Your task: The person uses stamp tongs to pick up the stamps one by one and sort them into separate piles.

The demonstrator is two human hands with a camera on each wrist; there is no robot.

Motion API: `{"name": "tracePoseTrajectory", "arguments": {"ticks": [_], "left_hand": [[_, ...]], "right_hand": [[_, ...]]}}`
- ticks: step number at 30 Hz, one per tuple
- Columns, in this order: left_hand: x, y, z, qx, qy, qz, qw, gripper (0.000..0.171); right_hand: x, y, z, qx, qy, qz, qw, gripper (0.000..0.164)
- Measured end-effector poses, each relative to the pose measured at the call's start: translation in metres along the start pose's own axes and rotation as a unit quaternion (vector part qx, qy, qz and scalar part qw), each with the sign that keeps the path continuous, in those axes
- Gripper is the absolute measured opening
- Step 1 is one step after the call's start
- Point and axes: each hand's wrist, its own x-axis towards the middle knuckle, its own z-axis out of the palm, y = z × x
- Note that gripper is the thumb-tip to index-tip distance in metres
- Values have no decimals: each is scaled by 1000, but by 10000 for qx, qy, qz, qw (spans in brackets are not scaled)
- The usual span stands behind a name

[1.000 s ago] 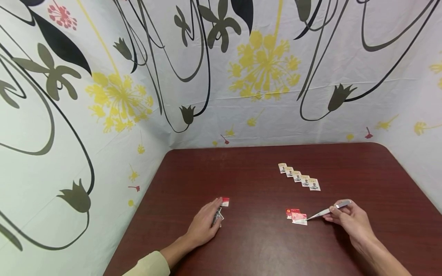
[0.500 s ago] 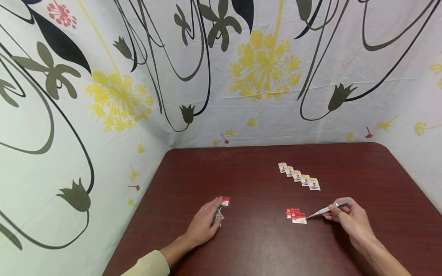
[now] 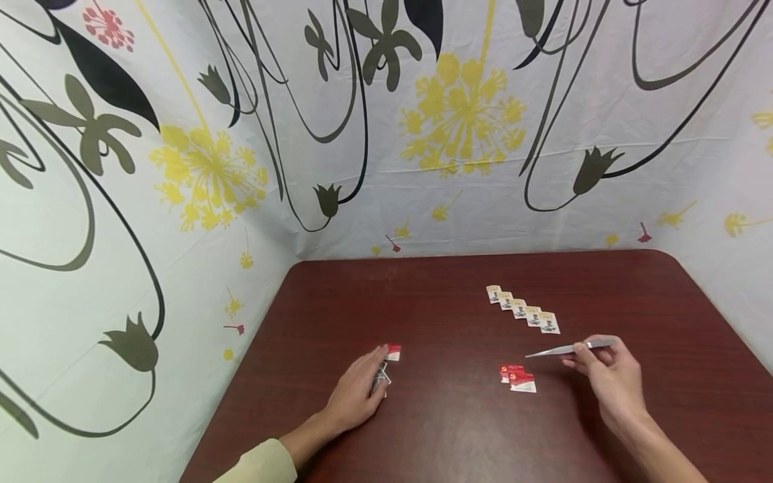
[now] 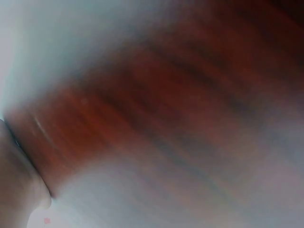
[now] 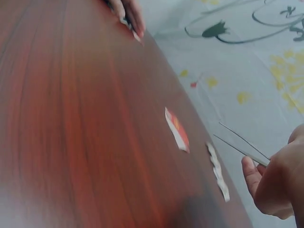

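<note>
My right hand [image 3: 616, 382] pinches metal tweezers [image 3: 564, 350]. In the right wrist view the tweezers' two tips stand apart with nothing between them. Just below the tips in the head view, two small red-and-white stamps [image 3: 523, 383] overlap on the table, the right one partly covering the left. At centre left, my left hand [image 3: 356, 389] rests with straight fingers over a few dark stamps [image 3: 382, 377], partly hidden beneath it. A red-and-white stamp [image 3: 394, 352] pokes out by its fingertips. The left wrist view is mostly blurred tabletop.
Farther back lies a diagonal row of several pale stamps [image 3: 519, 308], each overlapping its neighbour. The dark red wooden table [image 3: 447, 429] has rounded far corners and meets a white flower-patterned cloth [image 3: 374, 168] behind and at the sides.
The tweezers' tips have left the front red stamp's right edge and risen away from it. That stamp, earlier pale with glare, now shows plain red. The left hand keeps its place.
</note>
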Motion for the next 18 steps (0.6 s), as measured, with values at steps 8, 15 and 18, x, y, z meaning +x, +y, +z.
{"name": "tracePoseTrajectory", "arguments": {"ticks": [8, 15, 18], "left_hand": [[-1, 2, -1, 40, 72, 25, 10000, 65], [-1, 2, -1, -16, -27, -27, 10000, 66], [0, 2, -2, -62, -95, -68, 9999, 67]], "right_hand": [[-9, 8, 56, -311, -431, 329, 9980, 15], [-14, 32, 116, -367, -866, 546, 9941, 14], [-18, 46, 140, -314, -1024, 661, 9920, 16]]}}
